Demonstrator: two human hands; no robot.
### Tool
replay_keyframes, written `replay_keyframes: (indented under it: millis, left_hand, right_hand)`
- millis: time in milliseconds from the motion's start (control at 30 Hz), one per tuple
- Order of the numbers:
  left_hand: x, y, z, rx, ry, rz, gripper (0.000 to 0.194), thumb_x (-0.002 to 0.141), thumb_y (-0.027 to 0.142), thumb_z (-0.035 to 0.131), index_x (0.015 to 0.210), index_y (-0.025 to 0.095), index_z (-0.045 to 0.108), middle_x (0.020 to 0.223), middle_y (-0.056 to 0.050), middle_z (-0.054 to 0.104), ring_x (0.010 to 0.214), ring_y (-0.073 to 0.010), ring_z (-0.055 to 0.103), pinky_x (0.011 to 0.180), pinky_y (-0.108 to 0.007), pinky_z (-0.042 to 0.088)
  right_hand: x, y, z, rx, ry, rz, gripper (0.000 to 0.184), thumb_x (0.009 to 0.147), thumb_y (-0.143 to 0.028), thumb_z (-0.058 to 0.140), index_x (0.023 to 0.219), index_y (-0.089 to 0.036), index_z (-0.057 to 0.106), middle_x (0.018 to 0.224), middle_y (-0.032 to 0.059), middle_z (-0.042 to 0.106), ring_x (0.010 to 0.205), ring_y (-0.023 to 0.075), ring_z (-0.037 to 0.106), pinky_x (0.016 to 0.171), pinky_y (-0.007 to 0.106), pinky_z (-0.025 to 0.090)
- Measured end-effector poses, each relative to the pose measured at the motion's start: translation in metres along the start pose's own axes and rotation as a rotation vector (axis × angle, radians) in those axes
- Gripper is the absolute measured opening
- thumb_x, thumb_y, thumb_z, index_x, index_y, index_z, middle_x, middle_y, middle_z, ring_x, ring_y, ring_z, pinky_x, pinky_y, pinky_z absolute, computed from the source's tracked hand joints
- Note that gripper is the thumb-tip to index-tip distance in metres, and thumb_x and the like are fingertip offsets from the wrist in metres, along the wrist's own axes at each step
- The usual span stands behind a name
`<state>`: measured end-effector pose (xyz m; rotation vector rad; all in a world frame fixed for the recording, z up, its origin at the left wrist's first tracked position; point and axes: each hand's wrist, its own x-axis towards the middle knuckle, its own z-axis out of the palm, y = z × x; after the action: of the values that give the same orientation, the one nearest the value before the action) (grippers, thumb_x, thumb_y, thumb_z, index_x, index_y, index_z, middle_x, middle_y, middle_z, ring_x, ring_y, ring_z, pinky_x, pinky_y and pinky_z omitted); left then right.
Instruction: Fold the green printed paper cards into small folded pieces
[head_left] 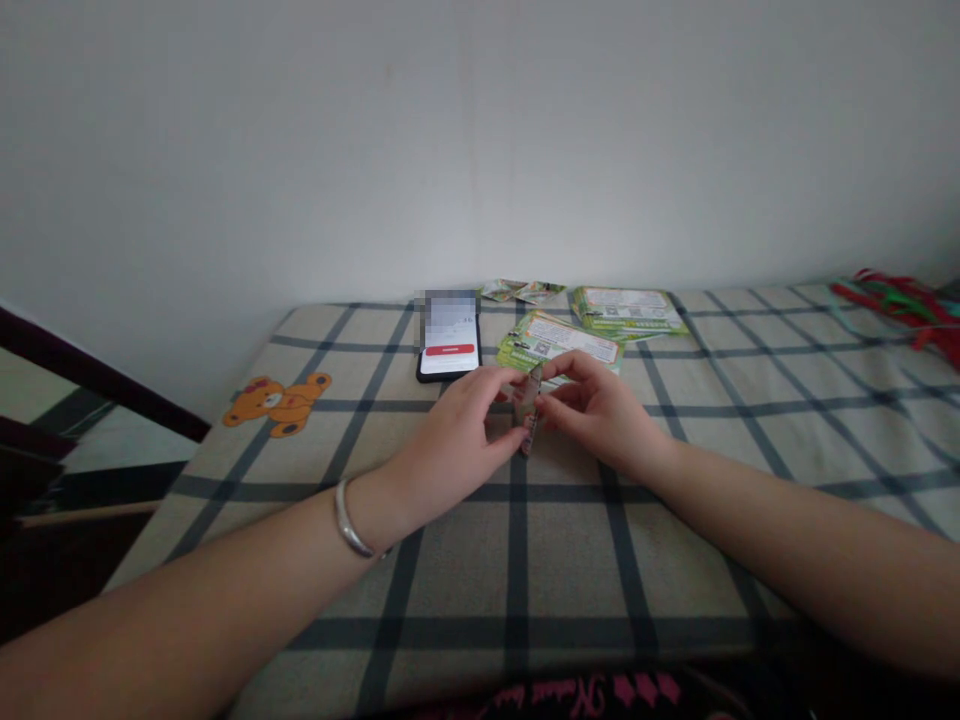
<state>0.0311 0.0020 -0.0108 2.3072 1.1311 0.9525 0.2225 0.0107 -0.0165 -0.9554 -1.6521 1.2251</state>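
Between my two hands, just above the checked cloth, is a small folded piece of printed paper (528,412), seen nearly edge-on. My left hand (469,415) pinches its left side with thumb and fingers; a silver bangle circles that wrist. My right hand (596,410) pinches the same paper from the right with thumb and forefinger. Behind the hands lies a fanned pile of green printed sheets (559,337), partly hidden by my right hand. A second stack of similar green sheets (630,310) sits farther back on the right.
A phone (450,362) with a lit screen lies left of the sheets. Folded green paper pieces (521,290) rest by the wall (480,150). An orange bear figure (277,405) is on the checked tablecloth (450,580) at left; red and green strips (907,310) lie far right.
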Motion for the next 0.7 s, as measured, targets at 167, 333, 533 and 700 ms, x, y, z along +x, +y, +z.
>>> replay_keyframes:
  millis: [167, 333, 533, 700]
  left_hand:
    - [0.012, 0.007, 0.010, -0.037, 0.024, -0.065, 0.047, 0.078, 0.019, 0.069, 0.119, 0.017, 0.047, 0.118, -0.010, 0.059, 0.105, -0.0222, 0.061, 0.093, -0.043, 0.051]
    - [0.012, 0.000, 0.015, -0.014, 0.034, 0.034, 0.051, 0.080, 0.018, 0.068, 0.124, 0.019, 0.045, 0.122, -0.010, 0.058, 0.111, -0.0238, 0.059, 0.098, -0.045, 0.048]
    - [0.012, -0.006, 0.010, -0.138, 0.002, -0.014, 0.050, 0.080, 0.020, 0.070, 0.123, 0.020, 0.046, 0.118, -0.009, 0.061, 0.103, -0.0208, 0.064, 0.093, -0.042, 0.053]
    - [0.015, -0.005, 0.009, -0.191, -0.020, -0.035, 0.048, 0.079, 0.017, 0.070, 0.121, 0.020, 0.048, 0.117, -0.009, 0.062, 0.101, -0.0203, 0.065, 0.091, -0.041, 0.054]
  right_hand:
    - [0.002, -0.003, -0.003, -0.017, 0.090, -0.008, 0.026, 0.078, -0.025, 0.066, 0.096, -0.023, 0.047, 0.080, -0.0026, 0.064, 0.067, 0.0119, 0.066, 0.056, 0.024, 0.053]
    - [0.002, -0.003, -0.004, -0.086, 0.131, -0.015, 0.029, 0.077, -0.029, 0.069, 0.097, -0.022, 0.050, 0.090, 0.0005, 0.065, 0.073, 0.0134, 0.067, 0.059, 0.025, 0.055]
    - [0.002, -0.006, -0.004, -0.162, 0.093, -0.025, 0.027, 0.078, -0.027, 0.068, 0.099, -0.021, 0.052, 0.092, 0.0021, 0.066, 0.070, 0.0118, 0.066, 0.057, 0.024, 0.053]
    - [0.002, -0.004, -0.007, -0.196, 0.061, -0.039, 0.026, 0.080, -0.024, 0.065, 0.102, -0.021, 0.050, 0.090, 0.0011, 0.066, 0.068, 0.0107, 0.066, 0.055, 0.022, 0.052]
